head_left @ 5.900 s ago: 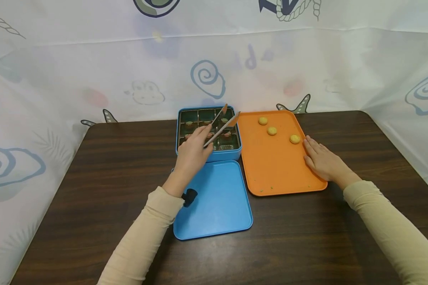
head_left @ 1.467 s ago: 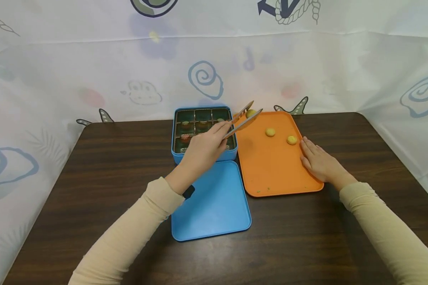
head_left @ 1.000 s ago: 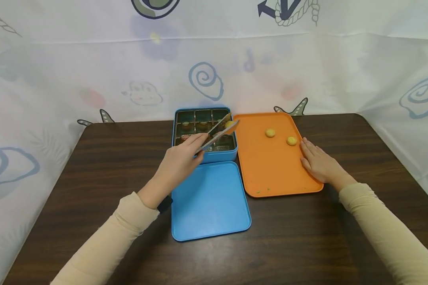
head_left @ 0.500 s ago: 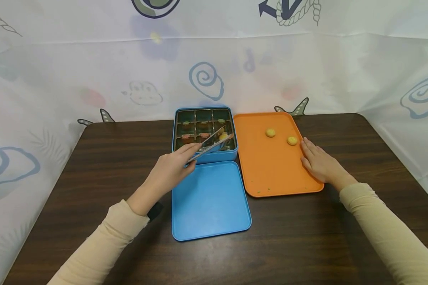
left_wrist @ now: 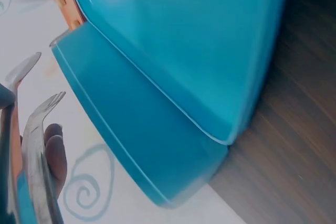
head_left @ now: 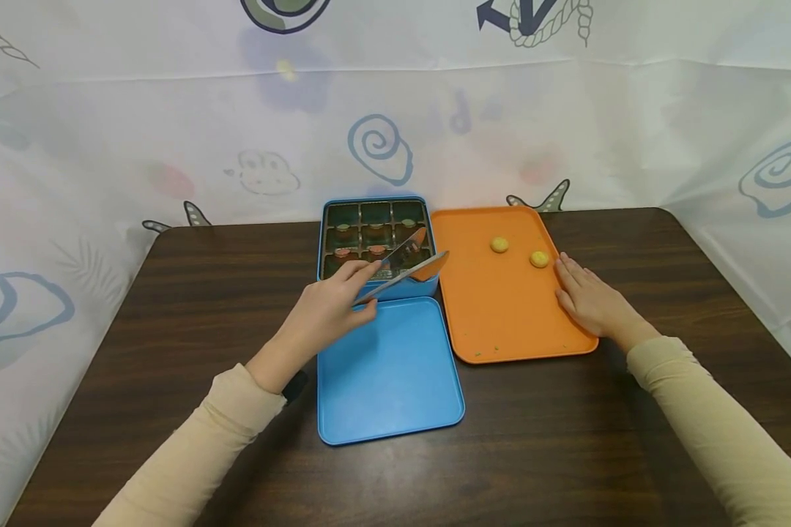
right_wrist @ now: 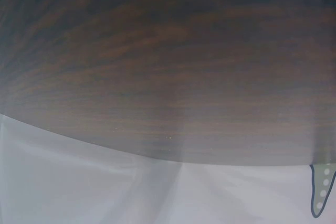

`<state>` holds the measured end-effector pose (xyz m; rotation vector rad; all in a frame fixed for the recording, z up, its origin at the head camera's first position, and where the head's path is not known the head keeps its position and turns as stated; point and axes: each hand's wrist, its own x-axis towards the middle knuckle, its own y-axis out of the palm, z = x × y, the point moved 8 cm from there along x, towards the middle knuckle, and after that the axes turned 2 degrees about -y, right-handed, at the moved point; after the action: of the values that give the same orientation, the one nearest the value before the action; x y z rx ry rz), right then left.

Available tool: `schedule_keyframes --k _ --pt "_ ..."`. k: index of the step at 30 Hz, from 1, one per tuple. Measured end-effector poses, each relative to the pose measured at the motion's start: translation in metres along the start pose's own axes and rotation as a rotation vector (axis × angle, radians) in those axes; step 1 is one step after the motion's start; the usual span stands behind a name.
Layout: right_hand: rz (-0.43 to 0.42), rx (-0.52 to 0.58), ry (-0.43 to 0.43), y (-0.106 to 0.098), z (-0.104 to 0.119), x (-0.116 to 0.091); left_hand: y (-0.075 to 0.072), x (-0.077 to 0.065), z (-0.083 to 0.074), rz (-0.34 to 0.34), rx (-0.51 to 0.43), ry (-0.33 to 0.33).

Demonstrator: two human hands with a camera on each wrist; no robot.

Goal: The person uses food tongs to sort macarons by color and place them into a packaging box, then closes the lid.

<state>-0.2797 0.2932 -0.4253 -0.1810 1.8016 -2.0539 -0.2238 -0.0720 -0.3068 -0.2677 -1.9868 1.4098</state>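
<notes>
My left hand (head_left: 323, 307) holds metal tongs (head_left: 402, 277) over the front right of the blue box (head_left: 417, 290). The tongs' arms are spread, with nothing seen between the tips. In the left wrist view, one tip of the tongs (left_wrist: 34, 135) has fork-like tines and the other is rounded. Green-topped pieces (head_left: 408, 222) and pink-topped pieces (head_left: 377, 250) sit in the box's compartments; the tongs hide its front right ones. My right hand (head_left: 593, 304) rests with straight fingers on the right edge of the orange tray (head_left: 507, 315). Two round yellow pieces (head_left: 499, 244) lie on that tray.
A shallow blue tray (head_left: 395, 380) lies in front of the box, left of the orange tray. All stand on a dark wooden table (head_left: 540, 439). A printed white cloth (head_left: 250, 132) hangs behind. The right wrist view shows table surface (right_wrist: 157, 77) and cloth.
The tongs carried a yellow piece from the orange tray leftward into the box's front right. Now their arms have spread and risen slightly, without the piece. My right hand has stayed still.
</notes>
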Motion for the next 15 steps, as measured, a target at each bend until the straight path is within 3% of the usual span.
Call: schedule_keyframes --k 8,15 --pt "-0.041 0.003 -0.012 -0.002 0.002 0.000 0.017 0.022 -0.020 -0.004 -0.009 0.042" --pt "-0.006 0.001 0.000 0.000 0.000 0.000 0.039 0.047 -0.041 0.016 -0.029 0.071"
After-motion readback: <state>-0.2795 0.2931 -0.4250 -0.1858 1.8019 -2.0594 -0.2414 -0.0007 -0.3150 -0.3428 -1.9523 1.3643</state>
